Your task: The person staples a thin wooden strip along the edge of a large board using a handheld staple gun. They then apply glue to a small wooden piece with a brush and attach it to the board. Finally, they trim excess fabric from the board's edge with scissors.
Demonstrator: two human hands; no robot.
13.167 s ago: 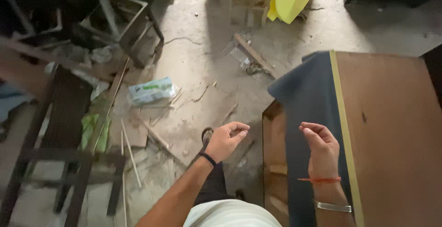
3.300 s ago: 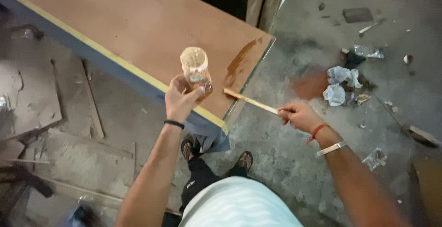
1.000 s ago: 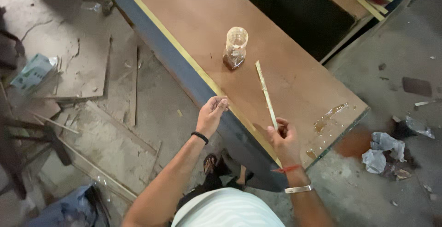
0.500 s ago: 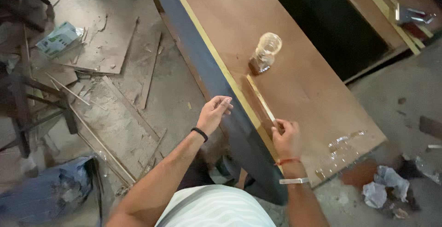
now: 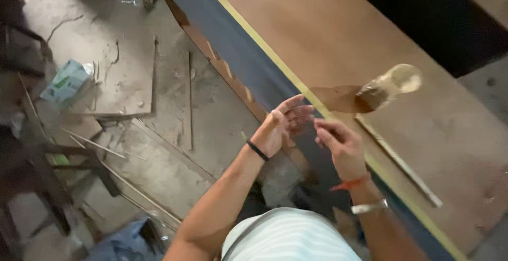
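Both hands hover at the near edge of the brown board (image 5: 338,33), just beside its yellow edge strip (image 5: 264,49). The left hand (image 5: 280,126) is open, fingers spread and empty; the right hand (image 5: 336,142) is loosely curled with fingertips toward the left, holding nothing that shows. The thin wooden stick (image 5: 397,160) lies flat on the board to the right of the right hand, apart from it. The glass jar (image 5: 386,86) stands farther in, with a dark smear beside it, probably glue. Below, the concrete floor (image 5: 159,134) is littered with wood strips (image 5: 95,144), a green-and-white packet (image 5: 66,81) and a dark stool (image 5: 37,166) at left.
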